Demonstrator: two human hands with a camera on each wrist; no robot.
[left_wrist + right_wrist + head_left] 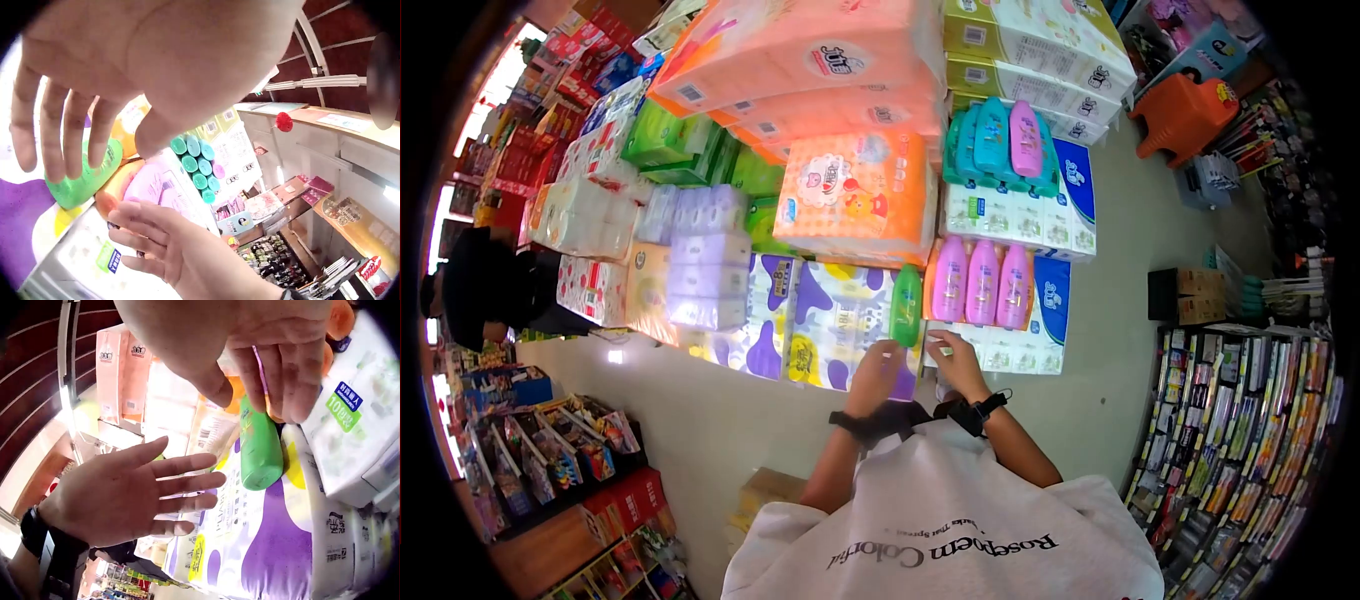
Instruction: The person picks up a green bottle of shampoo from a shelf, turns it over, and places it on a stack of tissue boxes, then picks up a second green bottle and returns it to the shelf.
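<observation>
A green bottle (905, 308) lies on a white, purple and yellow tissue pack (840, 320). My left hand (877, 378) is just below its near end, fingers spread and straight in the right wrist view, holding nothing. Across a small gap, my right hand (960, 364) is also empty, its fingers extended at the near edge of a white tissue pack (1048, 352). On that pack three pink bottles (981, 285) lie side by side in an orange tray (931, 283). Behind them, teal bottles (991, 135) and one pink bottle (1025, 140) lie in a teal tray (1040, 184).
Large orange tissue packs (855, 195) are stacked behind the green bottle. Purple tissue packs (708, 280) stand to the left. On the right are an orange stool (1185, 115) and a full shelf (1240, 430). Another person (475, 290) in dark clothes is at far left.
</observation>
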